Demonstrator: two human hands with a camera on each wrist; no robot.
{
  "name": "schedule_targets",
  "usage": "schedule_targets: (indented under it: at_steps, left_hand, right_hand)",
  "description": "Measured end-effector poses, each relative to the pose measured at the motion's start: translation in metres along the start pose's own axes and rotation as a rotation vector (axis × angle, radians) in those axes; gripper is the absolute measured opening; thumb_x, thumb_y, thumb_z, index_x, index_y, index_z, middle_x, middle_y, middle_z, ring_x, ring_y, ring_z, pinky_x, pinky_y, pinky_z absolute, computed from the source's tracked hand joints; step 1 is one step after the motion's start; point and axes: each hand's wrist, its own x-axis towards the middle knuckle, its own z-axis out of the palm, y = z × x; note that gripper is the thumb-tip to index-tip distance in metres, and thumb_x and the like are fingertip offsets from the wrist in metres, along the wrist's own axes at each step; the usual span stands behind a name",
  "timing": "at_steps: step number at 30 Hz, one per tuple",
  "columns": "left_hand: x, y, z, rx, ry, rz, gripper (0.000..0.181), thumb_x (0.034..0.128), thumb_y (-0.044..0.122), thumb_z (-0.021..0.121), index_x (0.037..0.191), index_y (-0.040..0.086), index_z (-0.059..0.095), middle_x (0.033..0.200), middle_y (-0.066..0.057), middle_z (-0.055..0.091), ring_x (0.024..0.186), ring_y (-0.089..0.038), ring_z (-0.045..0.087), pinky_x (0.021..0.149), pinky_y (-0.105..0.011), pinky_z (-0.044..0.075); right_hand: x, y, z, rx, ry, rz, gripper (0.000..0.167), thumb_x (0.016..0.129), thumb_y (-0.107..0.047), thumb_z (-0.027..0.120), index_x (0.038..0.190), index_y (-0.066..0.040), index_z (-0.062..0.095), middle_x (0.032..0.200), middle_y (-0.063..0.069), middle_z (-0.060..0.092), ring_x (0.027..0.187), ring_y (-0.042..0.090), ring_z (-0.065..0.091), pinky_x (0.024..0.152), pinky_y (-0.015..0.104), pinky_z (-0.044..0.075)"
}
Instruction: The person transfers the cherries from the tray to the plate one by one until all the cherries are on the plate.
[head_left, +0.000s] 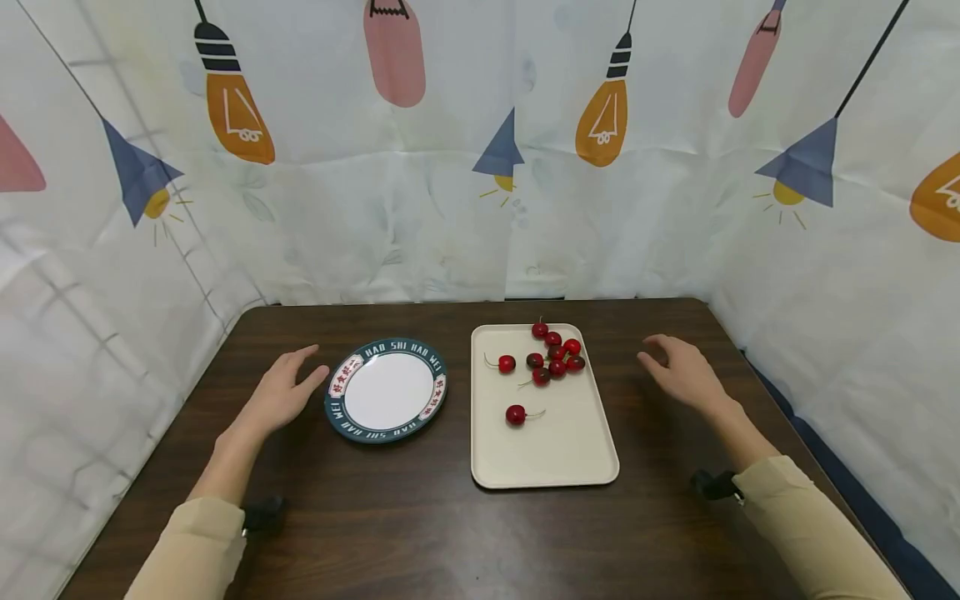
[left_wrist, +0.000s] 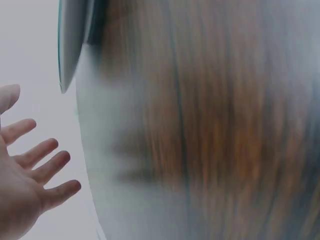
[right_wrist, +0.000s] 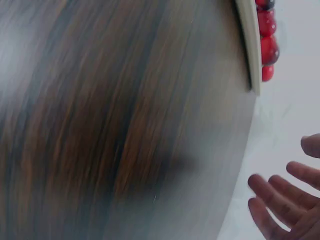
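My left hand (head_left: 279, 393) is held just left of a round plate (head_left: 390, 390) with a white middle and a dark teal lettered rim. In the left wrist view its fingers (left_wrist: 47, 167) are spread and hold nothing. Over the table's right side is my right hand (head_left: 684, 375), relaxed and holding nothing, apart from a cream rectangular tray (head_left: 555, 454). Several dark red cherries (head_left: 557, 368) cluster in the tray's upper right. A cherry with a stem (head_left: 507, 364) lies to their left, and another cherry (head_left: 515, 415) sits lower down.
Both things stand on a dark brown wooden table (head_left: 420, 517) with rounded far corners. A white cloth (head_left: 442, 225) printed with lamps and bulbs hangs behind it and along both sides. Dark bands are on both wrists, below rolled beige sleeves (head_left: 817, 521).
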Motion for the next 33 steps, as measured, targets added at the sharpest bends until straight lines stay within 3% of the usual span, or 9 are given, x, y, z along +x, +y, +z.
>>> schedule_targets:
  at_steps: [4,7,13,16,20,25,33]
  left_hand:
    - [-0.003,0.006,0.000,-0.099,0.027,-0.047,0.068,0.1085,0.043,0.046,0.155,-0.005,0.034,0.151,-0.037,0.034,0.137,-0.055,0.035,0.108,-0.073,0.033]
    - [-0.004,0.013,-0.001,-0.209,0.013,-0.098,0.067,0.1088,0.042,0.046,0.156,-0.004,0.033,0.151,-0.036,0.036,0.137,-0.054,0.037,0.106,-0.070,0.037]
    - [-0.003,0.023,-0.005,-0.411,-0.083,-0.192,0.070,0.1092,0.042,0.045,0.158,-0.005,0.027,0.153,-0.034,0.033,0.137,-0.050,0.040,0.106,-0.059,0.045]
    - [-0.002,0.022,-0.004,-0.481,-0.131,-0.229,0.070,0.1100,0.040,0.043,0.158,-0.006,0.023,0.153,-0.035,0.032,0.135,-0.049,0.042,0.104,-0.055,0.049]
    - [0.000,0.021,-0.001,-0.533,-0.179,-0.270,0.068,0.1108,0.037,0.043,0.158,-0.007,0.021,0.154,-0.035,0.031,0.136,-0.051,0.041,0.100,-0.050,0.053]
    - [0.000,0.018,0.005,-0.565,-0.232,-0.298,0.065,0.1115,0.031,0.042,0.158,-0.009,0.020,0.152,-0.036,0.032,0.134,-0.051,0.042,0.093,-0.043,0.058]
    - [0.002,0.010,0.012,-0.549,-0.251,-0.291,0.054,0.1092,0.009,0.044,0.156,-0.012,0.024,0.145,-0.036,0.038,0.115,-0.038,0.056,0.085,-0.039,0.061]
  right_hand:
    - [0.000,-0.007,0.005,0.137,0.048,-0.004,0.041,0.105,-0.029,0.060,0.131,0.003,0.062,0.123,0.023,0.066,0.089,0.032,0.069,0.070,0.045,0.057]
    - [0.001,-0.014,0.006,0.220,0.059,0.000,0.037,0.104,-0.027,0.063,0.128,0.001,0.063,0.120,0.020,0.067,0.087,0.029,0.070,0.068,0.038,0.056]
    - [0.003,-0.032,0.008,0.322,0.040,0.022,0.032,0.103,-0.025,0.065,0.127,-0.004,0.065,0.118,0.015,0.067,0.091,0.031,0.072,0.070,0.036,0.058]
    - [0.005,-0.040,0.011,0.381,0.008,0.029,0.031,0.103,-0.025,0.065,0.126,-0.005,0.065,0.115,0.015,0.067,0.090,0.034,0.072,0.070,0.041,0.060]
    - [0.008,-0.047,0.014,0.457,-0.050,0.038,0.034,0.102,-0.026,0.066,0.128,-0.004,0.064,0.114,0.015,0.066,0.084,0.032,0.070,0.069,0.050,0.060]
    - [0.011,-0.060,0.021,0.497,-0.106,0.048,0.034,0.102,-0.021,0.066,0.130,-0.002,0.063,0.115,0.013,0.066,0.078,0.032,0.068,0.067,0.052,0.059]
    - [0.017,-0.079,0.039,0.475,-0.177,0.017,0.030,0.099,-0.019,0.070,0.126,-0.005,0.065,0.108,0.009,0.066,0.069,0.038,0.064,0.050,0.034,0.051]
